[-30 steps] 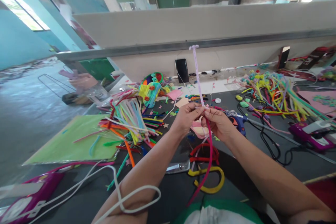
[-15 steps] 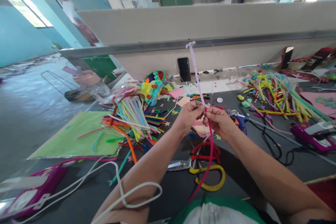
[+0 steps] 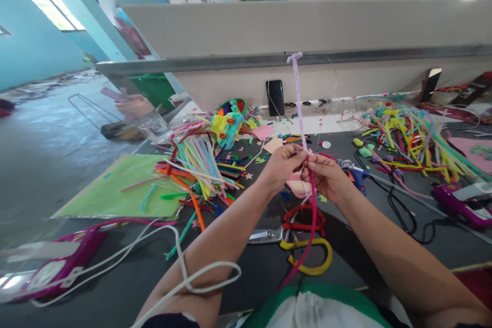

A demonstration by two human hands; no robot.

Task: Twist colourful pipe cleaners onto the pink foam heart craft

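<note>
My left hand (image 3: 286,165) and my right hand (image 3: 326,177) meet over the middle of the table, fingertips pinched close together. Between them runs a lilac pipe cleaner (image 3: 299,100), standing upright with a small bent tip at its top. A magenta pipe cleaner (image 3: 314,210) hangs from the right fingertips and curves down toward my lap. Exactly where the two stems join is hidden by my fingers. Beneath my hands lie scissors (image 3: 269,236) with one red and one yellow handle, and a pink striped piece (image 3: 300,184), partly covered.
Left are bundled pipe cleaners (image 3: 200,159), a green sheet (image 3: 123,189) and a purple device (image 3: 73,261) with a white cable (image 3: 180,251). A phone (image 3: 275,97) leans against the back panel. Right are a blue glue gun (image 3: 358,178), more pipe cleaners (image 3: 415,138) and black cords (image 3: 395,205).
The whole view has shifted slightly, so things appear a little further right. Both hands keep their pinch, and the lilac stem stands somewhat more upright.
</note>
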